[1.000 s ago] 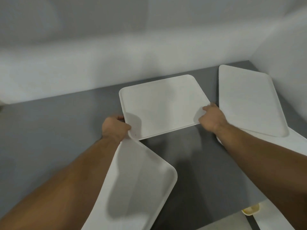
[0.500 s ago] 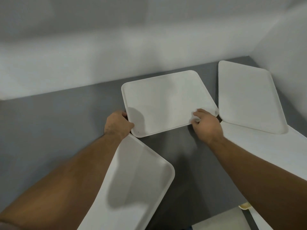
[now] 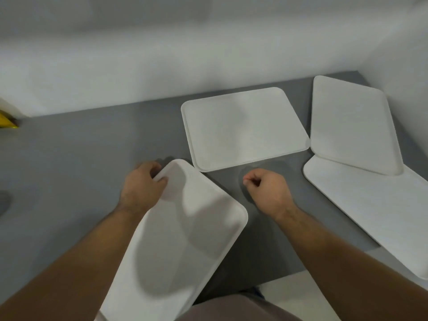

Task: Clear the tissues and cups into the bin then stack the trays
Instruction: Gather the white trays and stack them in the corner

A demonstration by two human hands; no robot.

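Several empty white trays lie on the grey table. The middle tray (image 3: 243,128) sits flat, with no hand on it. My left hand (image 3: 143,184) grips the far corner of the near tray (image 3: 185,239), which runs back toward my body. My right hand (image 3: 266,188) hovers over bare table just in front of the middle tray, fingers curled shut with nothing in them. At the right, one tray (image 3: 347,126) rests overlapping the far end of another tray (image 3: 375,216). No tissues or cups are in view.
The grey table (image 3: 81,147) runs to a white wall at the back and a white wall at the right. A yellow object (image 3: 7,120) shows at the far left edge. The table's front edge and pale floor (image 3: 301,295) lie at the lower right.
Both hands have let go of the middle tray and drawn back toward me. My left hand now holds the near tray's corner; the middle tray lies flat farther back.
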